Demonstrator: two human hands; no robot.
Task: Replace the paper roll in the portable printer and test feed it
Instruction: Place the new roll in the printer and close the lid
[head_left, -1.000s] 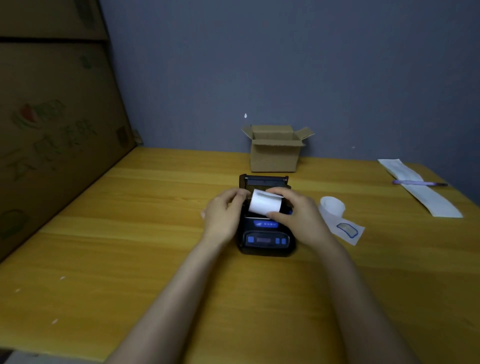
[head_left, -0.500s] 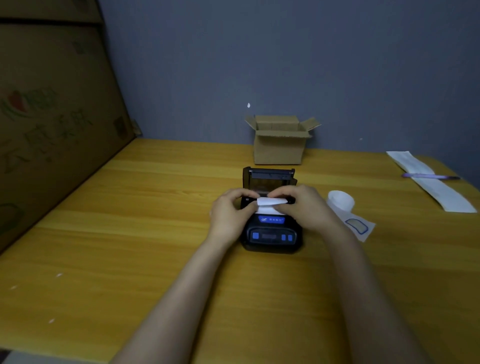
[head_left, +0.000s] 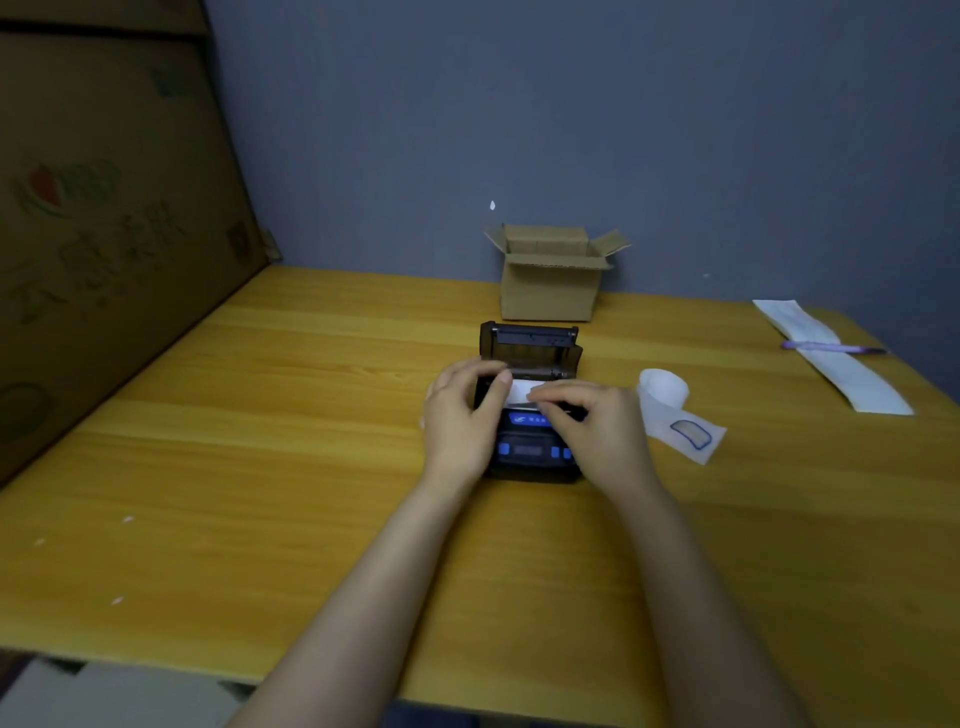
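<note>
Nearby, cardboard box (head_left: 549, 283) behind printer (head_left: 530, 457), both hands (head_left: 457, 421) pinching paper (head_left: 522, 391), spare roll (head_left: 665, 387) right.

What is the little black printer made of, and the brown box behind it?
The printer looks like hard black plastic, smooth and slightly shiny, with blue buttons. The box looks like plain brown cardboard: matte, with folded-out flaps. The table seems wood or wood-look laminate, showing grain lines.

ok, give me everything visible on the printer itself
The portable printer is a small black box, plastic by its look, flat on the wooden table in front of a cardboard box. Its lid stands open at the far side. The near face has a blue label and blue buttons around a dark screen. White paper lies across the open bay. The left hand and right hand rest on its sides, fingers on the paper.
</note>
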